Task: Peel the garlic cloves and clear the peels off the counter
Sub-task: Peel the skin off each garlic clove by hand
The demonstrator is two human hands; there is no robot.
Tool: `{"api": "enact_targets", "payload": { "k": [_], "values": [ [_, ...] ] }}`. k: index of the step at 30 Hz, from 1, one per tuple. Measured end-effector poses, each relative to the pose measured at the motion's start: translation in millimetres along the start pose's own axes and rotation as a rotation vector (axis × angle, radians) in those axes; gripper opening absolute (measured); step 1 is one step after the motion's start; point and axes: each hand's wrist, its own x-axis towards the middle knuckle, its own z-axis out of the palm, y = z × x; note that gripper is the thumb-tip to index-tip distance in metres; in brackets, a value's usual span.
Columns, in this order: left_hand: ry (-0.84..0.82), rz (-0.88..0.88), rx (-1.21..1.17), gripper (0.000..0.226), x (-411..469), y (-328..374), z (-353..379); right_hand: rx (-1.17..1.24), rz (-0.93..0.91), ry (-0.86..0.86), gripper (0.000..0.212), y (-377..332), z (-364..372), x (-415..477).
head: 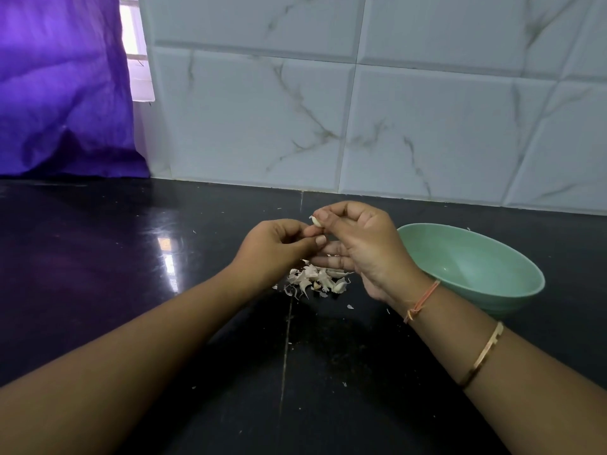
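Note:
A small white garlic clove (314,221) is pinched between the thumb and forefinger of my right hand (361,247), held above the black counter (131,274). My left hand (279,246) meets it from the left, its fingertips curled and touching the lower end of the clove. Directly under both hands lies a heap of pale garlic peels (315,280), with what looks like a clove or two mixed in. A few stray peel flakes (350,306) lie scattered nearby.
A mint-green bowl (512,290) stands on the counter just right of my right wrist; it looks empty. A marbled tile wall (361,110) closes the back. A purple curtain (62,93) hangs at the far left.

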Motion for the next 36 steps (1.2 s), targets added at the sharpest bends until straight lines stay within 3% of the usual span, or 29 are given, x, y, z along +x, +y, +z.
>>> {"api": "enact_targets", "payload": {
  "k": [3,6,11,16,19,22,25,28,33,36],
  "values": [
    [0.008,-0.003,0.020,0.011,-0.8,-0.9,1.4,-0.320,-0.226,0.084,0.014,4.6,3.4,0.3],
    [0.032,0.031,0.057,0.022,-1.1,1.3,1.5,-0.691,-0.443,0.182,0.006,6.8,6.8,-1.9],
    [0.040,0.103,0.076,0.036,-4.4,8.2,1.5,-0.890,-0.542,0.203,0.007,-1.5,10.4,-7.7],
    [0.056,0.077,0.116,0.021,-3.0,7.1,2.5,-1.121,-0.604,0.273,0.010,-14.6,4.5,-8.8],
    [0.073,0.024,0.077,0.021,-0.7,2.8,1.4,-1.324,-0.484,0.341,0.015,-29.3,-10.0,-4.8],
    [0.068,0.022,0.096,0.023,-0.5,1.1,1.4,-1.499,-0.239,0.354,0.011,-39.6,-26.2,-5.5],
    [0.069,0.014,0.103,0.023,-0.6,1.2,1.6,-1.542,0.003,0.312,0.025,-44.4,-38.8,-9.2],
    [0.070,0.000,0.105,0.022,-0.1,0.1,0.9,-1.518,0.124,0.280,0.028,-46.4,-46.2,-10.2],
    [0.084,-0.014,0.106,0.018,0.0,-0.5,1.5,-1.486,0.089,0.322,0.007,-45.4,-48.0,-8.2],
    [0.106,-0.003,0.155,0.016,-0.2,-0.8,0.7,-1.490,-0.080,0.396,0.019,-42.5,-43.5,-5.2]
  ]
}}
